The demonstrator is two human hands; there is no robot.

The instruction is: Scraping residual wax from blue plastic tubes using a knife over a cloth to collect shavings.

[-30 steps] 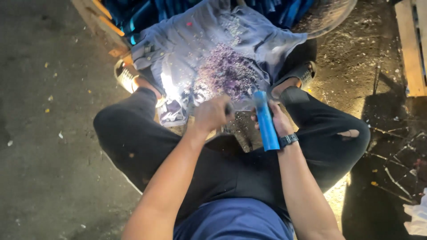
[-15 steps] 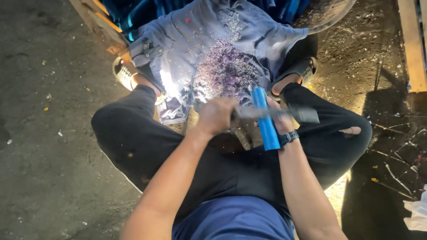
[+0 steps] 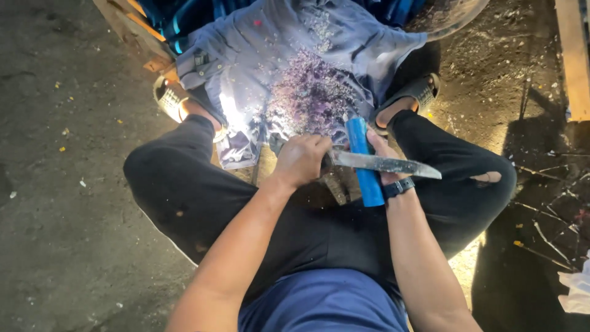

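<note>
The person sat on the floor (image 3: 55, 203) with knees wide apart, seen from above. In the middle of the frame, the left hand (image 3: 301, 161) was curled tight around the handle of a big knife (image 3: 384, 165). Its fingers were shut all the way on the handle. The long grey blade pointed to the right and lay across a blue tube (image 3: 364, 161). The right hand (image 3: 386, 157) held that blue tube from behind, with the fingers wrapped around it, just under the blade. The tube stood almost straight up and down in the frame, between the two hands. A dark watch (image 3: 399, 187) sat on the right wrist. Just above the hands, a grey cloth (image 3: 246, 55) was spread on the floor. A pile of small purple bits (image 3: 310, 92) lay on the cloth. A sandal (image 3: 167, 98) showed at the upper left, beside the cloth.
</note>
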